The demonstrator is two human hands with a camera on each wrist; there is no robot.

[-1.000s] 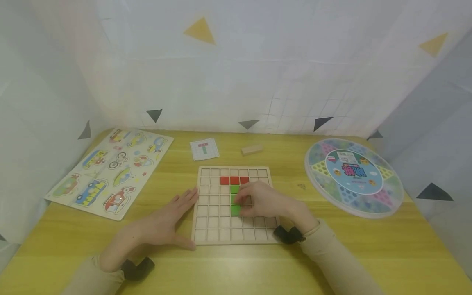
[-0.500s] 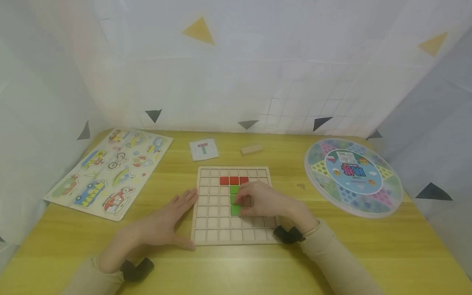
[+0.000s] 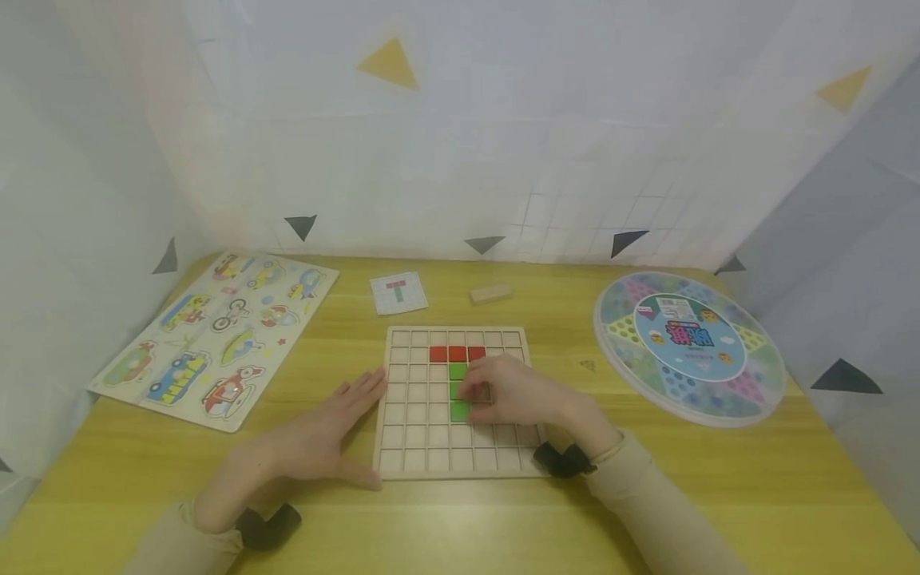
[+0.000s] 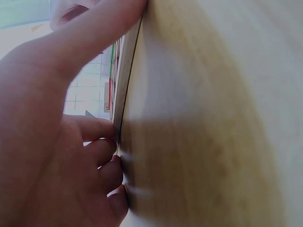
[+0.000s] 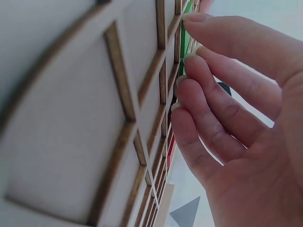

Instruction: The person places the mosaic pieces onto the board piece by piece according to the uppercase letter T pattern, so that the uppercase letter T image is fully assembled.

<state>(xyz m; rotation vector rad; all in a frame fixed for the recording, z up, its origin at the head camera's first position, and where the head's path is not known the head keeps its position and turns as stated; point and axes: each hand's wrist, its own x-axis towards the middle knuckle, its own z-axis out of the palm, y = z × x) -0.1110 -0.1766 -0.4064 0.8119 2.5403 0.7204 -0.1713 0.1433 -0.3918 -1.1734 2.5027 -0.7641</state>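
A square wooden grid board [image 3: 416,413] lies on the table between both hands. Three red tiles [image 3: 438,354] form a row in it, and a column of green tiles [image 3: 460,412] runs down from the middle one. My left hand [image 3: 312,443] rests flat beside the board, fingertips along its left edge and thumb at the near left corner. Over the green column, my right hand [image 3: 517,391] touches the tiles with thumb and fingertips. In the right wrist view its fingers [image 5: 199,127] are lightly bent, thumb tip against a green tile [image 5: 185,40], and partly hide the column.
Behind the board lie a pattern card [image 3: 398,293] with a red and green T and a small wooden block [image 3: 491,294]. A vehicle puzzle board [image 3: 223,335] lies at the left. At the right is a round game board [image 3: 625,367]. A patterned sheet backs the table.
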